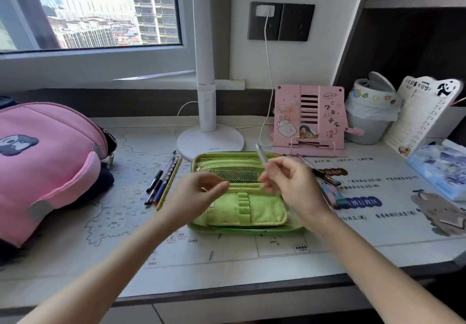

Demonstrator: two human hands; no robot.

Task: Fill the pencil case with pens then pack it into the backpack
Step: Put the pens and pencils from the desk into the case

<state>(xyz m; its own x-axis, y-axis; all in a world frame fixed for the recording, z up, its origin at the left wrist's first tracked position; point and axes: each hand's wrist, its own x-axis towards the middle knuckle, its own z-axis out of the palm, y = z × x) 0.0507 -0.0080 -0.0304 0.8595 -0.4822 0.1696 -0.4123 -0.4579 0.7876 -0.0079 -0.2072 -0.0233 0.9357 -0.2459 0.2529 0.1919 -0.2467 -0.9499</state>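
the green case lies open on the desk straight ahead of the person, its long axis running from 9 to 3 o'clock. its mesh-pocket half lies toward 12 o'clock. the flap with elastic loops lies toward 6 o'clock.

the right hand hovers over the case's 3 o'clock end and pinches a clear pen between thumb and fingers. the pen is blurred. its long axis slants from 11 to 5 o'clock, with the free end pointing up toward 11 o'clock above the mesh pocket and the lower end hidden in the fingers.

the left hand hangs over the case's 9 o'clock end with its fingers curled. it is blurred, and i cannot tell whether it grasps anything.

a bundle of pens lies on the desk just beside the case at 9 o'clock, each one lined up from 7 to 1 o'clock. more pens lie at 3 o'clock, partly hidden behind the right hand.

the pink backpack lies farther out at 9 o'clock, well apart from the case. a white lamp stands at 12 o'clock, its base near the case's far edge. a pink stand is at 1 o'clock, with a bin beyond it at 2 o'clock.
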